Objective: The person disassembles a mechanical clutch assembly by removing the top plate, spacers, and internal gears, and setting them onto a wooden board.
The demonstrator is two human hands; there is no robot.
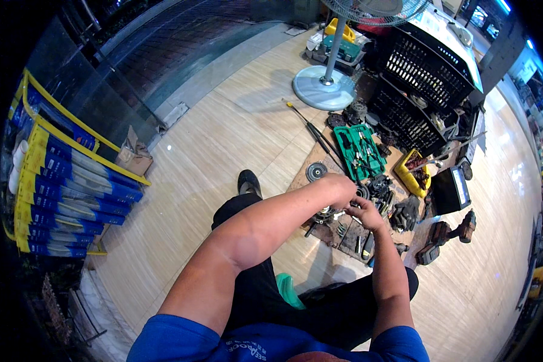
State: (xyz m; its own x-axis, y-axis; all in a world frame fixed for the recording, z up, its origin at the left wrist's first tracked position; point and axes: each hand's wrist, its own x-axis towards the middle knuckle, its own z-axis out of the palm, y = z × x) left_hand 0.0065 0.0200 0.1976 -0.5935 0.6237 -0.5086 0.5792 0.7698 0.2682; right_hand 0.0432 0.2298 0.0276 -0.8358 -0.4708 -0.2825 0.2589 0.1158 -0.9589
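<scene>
Over a dirty work board (300, 181) on the floor, my two hands are close together. My left hand (336, 188) is closed, its fingertips mostly hidden behind the back of the hand. With fingers bent inward, my right hand (365, 215) grips at the same spot; what the two hold is too small and covered to name. Just below them sits a round metal machine part (323, 218), partly hidden by my left hand. A dark round pulley-like disc (317, 171) lies beyond my left wrist. Small loose metal pieces (342, 229) lie near my right hand.
A green tool case (359, 151) lies open beyond my hands. To the right are black gloves (405, 213), a yellow tray (411, 172), a black box (451, 190) and a cordless power tool (463, 229). Farther back stand a fan base (324, 88) and black crates (425, 66).
</scene>
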